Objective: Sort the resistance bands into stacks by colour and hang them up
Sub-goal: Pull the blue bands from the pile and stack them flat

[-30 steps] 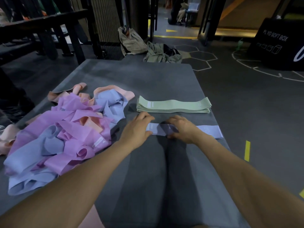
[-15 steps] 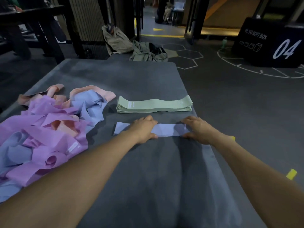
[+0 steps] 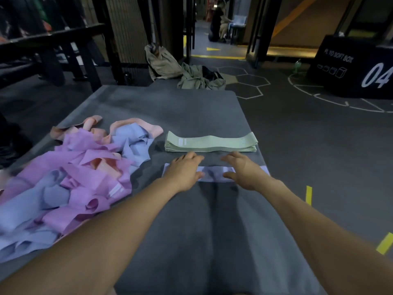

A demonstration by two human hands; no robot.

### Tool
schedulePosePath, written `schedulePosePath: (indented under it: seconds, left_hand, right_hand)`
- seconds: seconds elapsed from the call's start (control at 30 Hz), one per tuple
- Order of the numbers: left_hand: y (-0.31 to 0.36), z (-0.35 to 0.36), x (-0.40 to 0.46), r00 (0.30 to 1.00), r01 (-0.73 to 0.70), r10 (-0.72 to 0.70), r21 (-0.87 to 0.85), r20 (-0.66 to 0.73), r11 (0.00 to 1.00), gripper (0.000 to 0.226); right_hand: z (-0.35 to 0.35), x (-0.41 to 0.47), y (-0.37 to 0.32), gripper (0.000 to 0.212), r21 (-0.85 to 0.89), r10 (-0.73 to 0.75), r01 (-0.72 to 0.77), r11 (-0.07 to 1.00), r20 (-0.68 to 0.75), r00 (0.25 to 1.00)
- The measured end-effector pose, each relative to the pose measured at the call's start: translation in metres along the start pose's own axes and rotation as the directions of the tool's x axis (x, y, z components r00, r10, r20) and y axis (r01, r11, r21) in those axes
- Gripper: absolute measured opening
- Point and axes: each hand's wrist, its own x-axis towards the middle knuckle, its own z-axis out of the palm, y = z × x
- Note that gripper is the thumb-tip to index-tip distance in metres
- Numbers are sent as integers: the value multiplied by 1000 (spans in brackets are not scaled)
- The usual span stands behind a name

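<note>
Surface: a long grey mat-like surface [image 3: 191,116] with a soft, matte, felt-like nap, rectangular and running away from the viewer.
Blue band: one pale blue resistance band [image 3: 212,173] lies flat near the surface's right edge, a thin woven strip pressed into a long rectangle, just in front of the green stack.
Left hand: the left hand [image 3: 185,171] lies palm-down on the band's left part, fingers straight and together — an open, flat grip that clasps nothing.
Right hand: the right hand [image 3: 242,169] is over the band's right part, fingers extended, thumb spread toward the middle — again a wide, flat grip; whether the palm presses fully down cannot be told.
Green stack: a neat stack of pale green bands [image 3: 210,143] sits just beyond the hands, edges aligned in thin layers, the top band gently wavy, with a small white label near its left end.
Unsorted pile: to the left, well apart from the hands, a loose heap of bands [image 3: 80,173] — lilac-pink, pale blue and peach loops, crumpled, twisted and overlapping, some with white labels.
Floor: dark rubbery gym floor [image 3: 308,145] with white hexagon outlines and yellow tape marks.
Background: a black soft plyo box [image 3: 348,67] marked "04", and crumpled khaki cloth bags [image 3: 182,69] beyond the surface's far end.
</note>
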Motion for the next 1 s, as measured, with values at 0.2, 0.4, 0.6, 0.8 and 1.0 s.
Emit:
schedulePosePath:
  seconds: [0.2,0.4,0.6,0.8,1.0]
  left_hand:
    - [-73,-37,-44,985,127,-121,37,-126,991,48]
    - [-149,-63,-83,948,254,-251,-11,-197,967,45]
    - [-190,-59,-95,940,243,-248,-49,-233,969,43]
    - [-217,-56,-103,941,266,-273,-60,-199,962,44]
    - [-225,-64,-103,937,297,-308,-89,-162,951,45]
  right_hand:
    - [12,36,-105,51,161,-120,124,979,-37,992]
    - [31,79,-184,41,179,-188,191,965,-35,982]
    - [48,119,-219,34,231,-33,48,972,-67,997]
    - [66,147,-241,24,478,156,-99,873,-81,984]
    - [31,147,-251,17,579,115,45,814,-237,965]
